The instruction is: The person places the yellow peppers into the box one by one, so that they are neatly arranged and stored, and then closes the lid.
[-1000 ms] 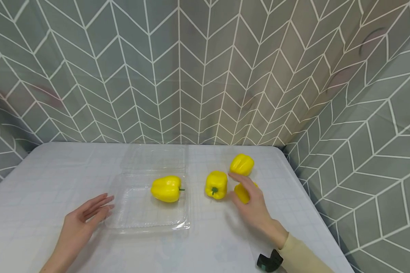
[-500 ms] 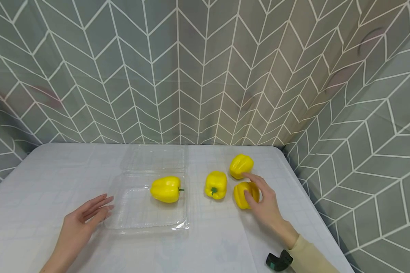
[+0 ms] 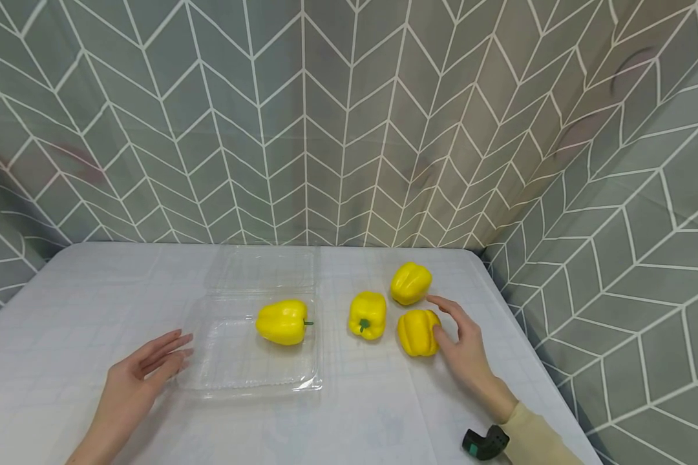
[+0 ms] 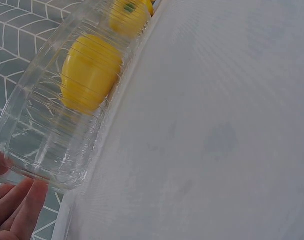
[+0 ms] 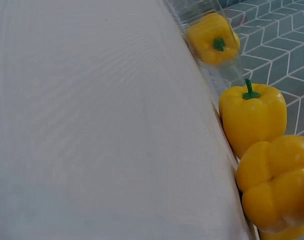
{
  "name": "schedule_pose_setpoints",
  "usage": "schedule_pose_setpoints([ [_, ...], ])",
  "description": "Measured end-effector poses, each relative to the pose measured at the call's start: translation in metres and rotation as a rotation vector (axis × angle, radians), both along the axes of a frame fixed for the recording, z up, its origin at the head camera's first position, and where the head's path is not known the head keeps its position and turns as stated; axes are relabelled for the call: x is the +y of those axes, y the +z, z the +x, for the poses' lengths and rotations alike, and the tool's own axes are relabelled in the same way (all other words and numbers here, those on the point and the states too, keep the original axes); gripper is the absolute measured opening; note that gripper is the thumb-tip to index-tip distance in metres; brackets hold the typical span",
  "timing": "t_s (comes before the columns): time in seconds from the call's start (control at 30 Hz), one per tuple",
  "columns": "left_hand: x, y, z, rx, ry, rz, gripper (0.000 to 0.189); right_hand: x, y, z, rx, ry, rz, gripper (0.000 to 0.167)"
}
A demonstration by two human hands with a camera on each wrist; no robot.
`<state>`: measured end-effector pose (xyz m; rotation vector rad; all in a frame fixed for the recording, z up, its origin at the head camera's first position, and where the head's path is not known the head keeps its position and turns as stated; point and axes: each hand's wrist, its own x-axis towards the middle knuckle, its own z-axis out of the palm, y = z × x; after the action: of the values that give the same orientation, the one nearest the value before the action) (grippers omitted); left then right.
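A yellow bell pepper [image 3: 282, 321] lies on its side in an open clear plastic clamshell container [image 3: 250, 381]. My left hand [image 3: 145, 371] has its fingers extended, fingertips right at the container's left edge; its fingers [image 4: 34, 202] also show in the left wrist view. To the right, my right hand [image 3: 465, 342] is beside the nearest loose pepper [image 3: 417, 332], thumb at its right side and fingers loosely bent behind it. That pepper's lobed end [image 5: 277, 185] fills the lower right of the right wrist view, where the hand is hidden.
Another yellow pepper [image 3: 368, 315] stands between the container and the nearest one, stem toward me. A third loose pepper [image 3: 410, 283] lies behind them. The container's lid [image 3: 262, 268] is folded back. A black device [image 3: 485, 443] sits by my right sleeve [image 3: 538, 439].
My right hand has moved rightward from over the nearest pepper to its right side, uncovering it. The pepper seems to stay in place. My left hand stays still.
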<state>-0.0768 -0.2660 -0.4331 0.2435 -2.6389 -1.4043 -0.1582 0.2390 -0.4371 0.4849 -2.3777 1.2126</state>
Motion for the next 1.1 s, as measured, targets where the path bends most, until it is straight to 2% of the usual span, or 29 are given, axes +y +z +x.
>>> schedule_pose_setpoints([
  [0.27,0.000,0.000,0.000,-0.001,0.001,-0.002,0.055,0.006,-0.008,-0.003,0.047,0.034,-0.035,0.061],
  [0.43,-0.001,0.000,0.001,0.014,-0.004,0.010,0.055,0.011,-0.012,-0.005,0.059,0.103,-0.040,0.066],
  [0.63,0.001,0.000,-0.001,0.001,-0.001,0.008,0.054,0.015,-0.017,-0.007,0.030,0.180,-0.070,0.074],
  [0.83,0.000,0.000,-0.001,0.007,-0.007,0.016,0.054,0.016,-0.021,-0.006,-0.017,0.240,-0.115,0.073],
  [1.1,-0.001,-0.001,0.000,0.029,-0.020,0.058,0.053,0.016,-0.022,-0.007,-0.066,0.280,-0.093,0.079],
])
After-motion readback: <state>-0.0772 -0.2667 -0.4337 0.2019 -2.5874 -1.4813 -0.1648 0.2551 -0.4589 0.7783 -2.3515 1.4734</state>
